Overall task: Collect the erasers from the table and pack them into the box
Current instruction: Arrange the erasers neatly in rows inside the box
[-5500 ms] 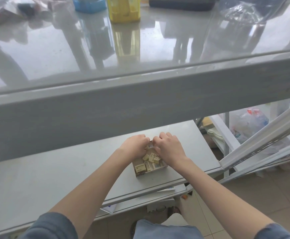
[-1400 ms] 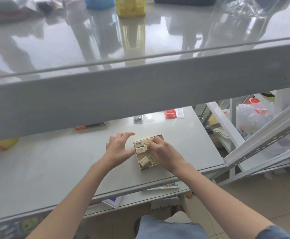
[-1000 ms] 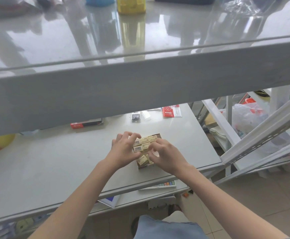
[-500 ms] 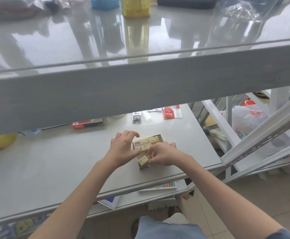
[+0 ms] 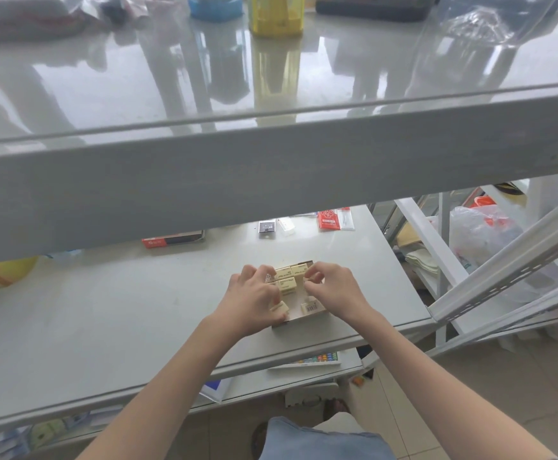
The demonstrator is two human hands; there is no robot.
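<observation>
Box (image 5: 308, 316) left wall: hidden under left hand (image 5: 250, 298).
Eraser (image 5: 311, 307) print: too small to read.
Far surface (image 5: 105, 293): hidden behind shelf (image 5: 271, 180).

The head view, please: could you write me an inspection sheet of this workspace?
Surface: grey table under a glossy upper shelf.
Job's things: open box near the front edge, cream erasers inside, partly in rows.
Clutter: red pack, red packet, small dark item, yellow object.
Hands: left hand pinches an eraser at the box's near left; right hand curled over the box's right side, contents unclear.
Cables: nothing seen.
Surroundings: white racking, plastic bag, tiled floor.
</observation>
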